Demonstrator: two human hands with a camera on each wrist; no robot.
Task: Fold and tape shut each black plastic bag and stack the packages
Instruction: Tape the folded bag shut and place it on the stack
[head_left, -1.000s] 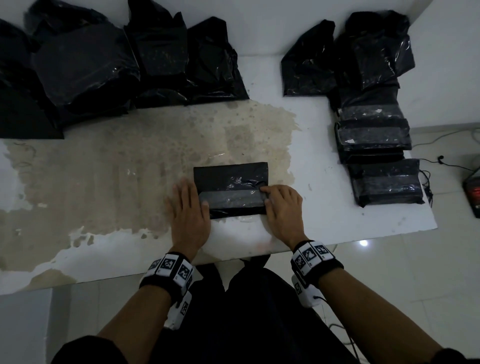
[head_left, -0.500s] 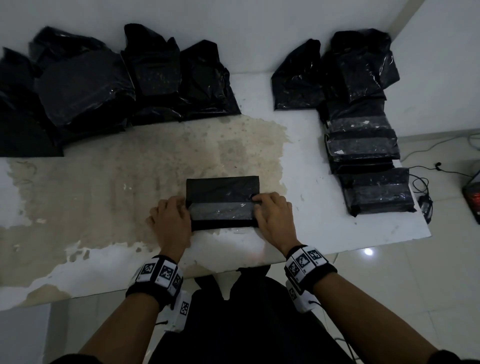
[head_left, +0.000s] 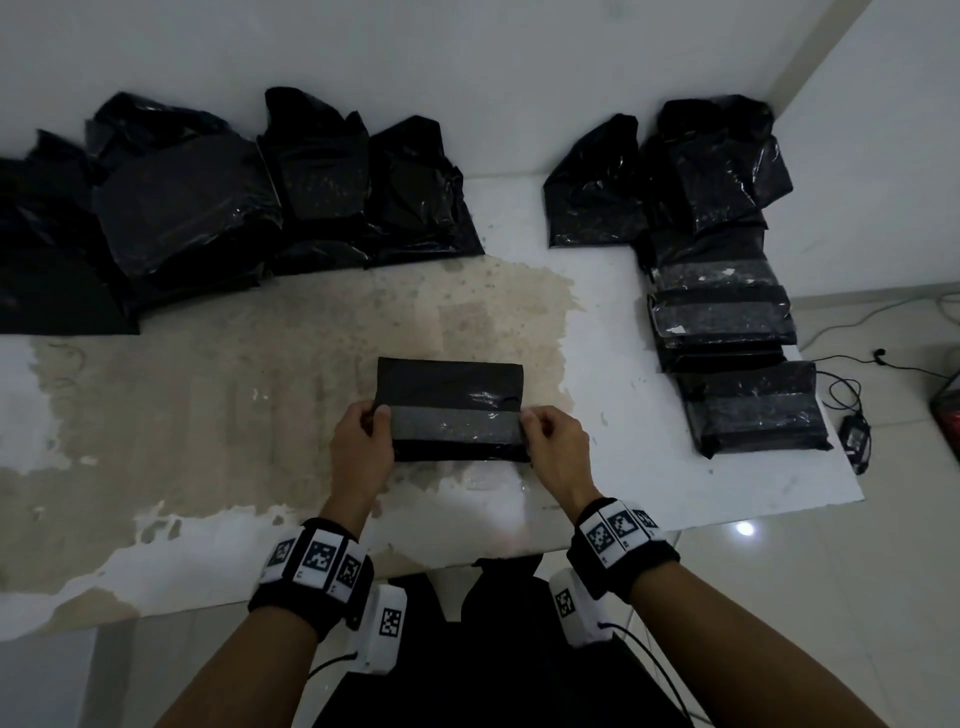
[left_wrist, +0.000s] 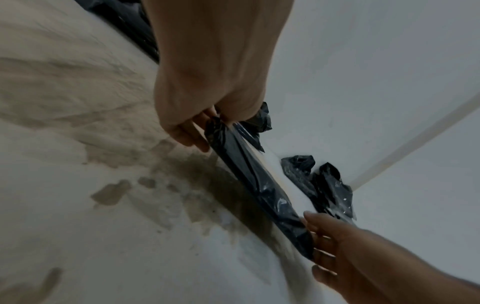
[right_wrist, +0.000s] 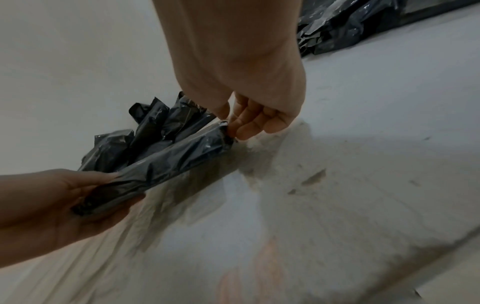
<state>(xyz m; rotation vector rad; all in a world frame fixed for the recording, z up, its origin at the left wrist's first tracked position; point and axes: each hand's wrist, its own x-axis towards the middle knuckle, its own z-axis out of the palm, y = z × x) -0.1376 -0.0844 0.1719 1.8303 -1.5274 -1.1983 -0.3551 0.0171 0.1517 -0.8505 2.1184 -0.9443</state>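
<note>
Both hands, the left hand and right hand, pinch the ends of a folded, taped package just above the tabletop, finished packages stacked to its right, unfolded bags waiting behind it.

Walls: plain white wall across the upper frame.
Surface: white surface, brown-stained at centre left.
Floor: glossy pale tiles, lower right, black cables.
</note>
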